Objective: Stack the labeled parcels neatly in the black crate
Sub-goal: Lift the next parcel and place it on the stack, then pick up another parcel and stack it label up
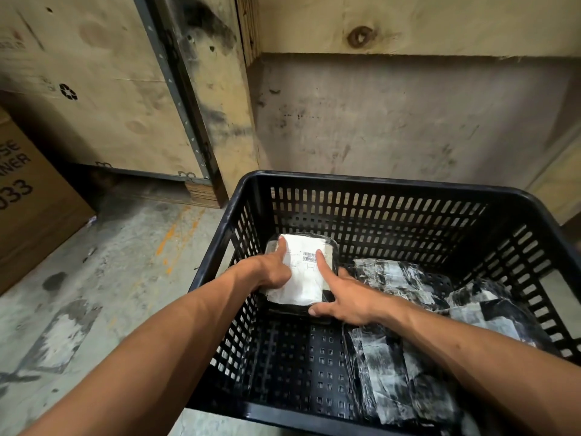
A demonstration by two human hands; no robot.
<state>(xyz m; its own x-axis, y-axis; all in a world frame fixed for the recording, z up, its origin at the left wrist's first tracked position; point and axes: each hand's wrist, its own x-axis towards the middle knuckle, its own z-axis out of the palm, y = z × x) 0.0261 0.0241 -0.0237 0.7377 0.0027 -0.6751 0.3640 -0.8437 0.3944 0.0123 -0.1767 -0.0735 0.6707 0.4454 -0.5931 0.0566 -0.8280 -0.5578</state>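
Observation:
A black slotted crate [377, 187] stands on the floor in front of me. In its far left corner lies a dark parcel with a white barcode label [303, 278]. My left hand [272, 272] grips the parcel's left edge, thumb lying on the label. My right hand [342, 297] holds its right and near edge, index finger stretched across the label and thumb on the near side. Several other black parcels with torn white labels [393, 278] lie along the crate's right side, one near the front [386, 372].
Bare perforated crate floor [298, 366] shows at the front left. A plywood box with a metal strip [110, 89] and a cardboard carton [28, 196] stand to the left on the concrete floor [110, 278]. A grey wall [408, 121] rises behind the crate.

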